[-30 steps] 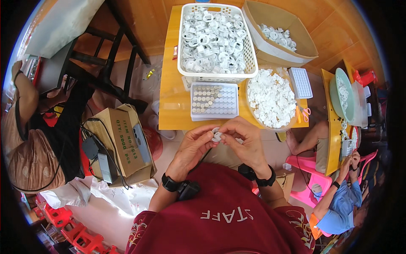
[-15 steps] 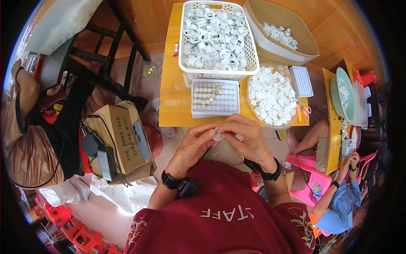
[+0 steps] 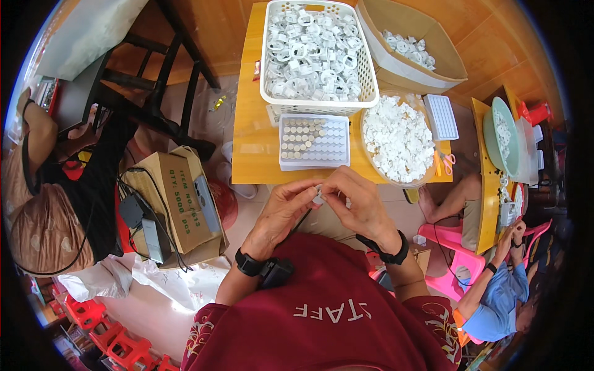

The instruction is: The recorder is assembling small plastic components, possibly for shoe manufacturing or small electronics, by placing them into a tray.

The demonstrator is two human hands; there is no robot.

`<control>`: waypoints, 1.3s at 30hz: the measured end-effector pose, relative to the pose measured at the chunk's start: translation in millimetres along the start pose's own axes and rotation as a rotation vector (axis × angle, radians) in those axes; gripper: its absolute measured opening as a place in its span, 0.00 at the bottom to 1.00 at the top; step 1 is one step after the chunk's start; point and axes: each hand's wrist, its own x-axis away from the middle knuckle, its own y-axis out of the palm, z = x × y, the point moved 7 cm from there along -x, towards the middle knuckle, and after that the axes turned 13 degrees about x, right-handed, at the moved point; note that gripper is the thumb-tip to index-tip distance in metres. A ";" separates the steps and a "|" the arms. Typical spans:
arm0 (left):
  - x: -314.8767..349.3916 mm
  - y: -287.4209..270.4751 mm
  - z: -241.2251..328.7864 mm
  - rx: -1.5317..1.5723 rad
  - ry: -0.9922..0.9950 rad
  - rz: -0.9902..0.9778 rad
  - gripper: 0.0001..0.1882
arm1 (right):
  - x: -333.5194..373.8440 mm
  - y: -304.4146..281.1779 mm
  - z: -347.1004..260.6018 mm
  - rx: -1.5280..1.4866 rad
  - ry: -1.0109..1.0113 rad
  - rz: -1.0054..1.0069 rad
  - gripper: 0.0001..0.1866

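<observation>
Just off the front edge of the wooden table, my left hand (image 3: 283,207) and my right hand (image 3: 359,201) meet and pinch a small whitish plastic piece (image 3: 318,196) between their fingertips. Its exact shape is mostly covered by the fingers. Straight ahead of my hands lies a white tray (image 3: 334,150) with rows of small round slots, several of them filled with silvery discs (image 3: 297,139). Right of the tray stands a round clear tub (image 3: 396,181) heaped with small white plastic parts (image 3: 398,136).
Behind the tray stands a white basket (image 3: 371,93) full of clear ring-like parts; a cardboard box (image 3: 396,68) sits beside it. Another slotted tray (image 3: 441,117) and scissors (image 3: 448,162) lie right. Two other people sit nearby, left and right. A carton (image 3: 176,210) stands left.
My fingers have shifted slightly on the small piece, and the view has moved a little. The tray, basket and tub stay as they were.
</observation>
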 end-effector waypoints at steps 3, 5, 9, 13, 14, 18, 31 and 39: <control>0.2 -1.4 -2.2 0.000 -0.004 0.012 0.14 | 1.8 3.2 3.1 -0.009 -0.013 -0.001 0.10; 0.6 0.7 -2.3 -0.026 0.003 0.035 0.13 | 2.8 4.1 4.7 -0.013 -0.026 0.000 0.10; -1.5 0.1 -2.1 -0.083 0.043 0.070 0.11 | 2.1 3.6 5.9 -0.068 0.029 -0.035 0.10; -3.7 -0.7 2.5 -0.083 0.120 0.066 0.09 | 16.3 2.5 38.3 -0.286 0.327 0.098 0.10; -4.0 1.0 5.8 -0.139 0.161 0.068 0.09 | 19.5 4.9 39.0 -0.285 0.328 0.100 0.10; -5.0 7.5 13.7 -0.338 0.323 0.056 0.09 | 32.7 25.2 50.2 -0.559 0.581 0.054 0.07; 0.1 14.7 20.5 -0.434 0.417 0.072 0.09 | 28.5 36.7 49.0 -0.795 0.610 0.099 0.04; -0.6 13.2 26.5 -0.446 0.471 0.117 0.07 | 25.0 42.4 45.4 -0.719 0.622 0.169 0.04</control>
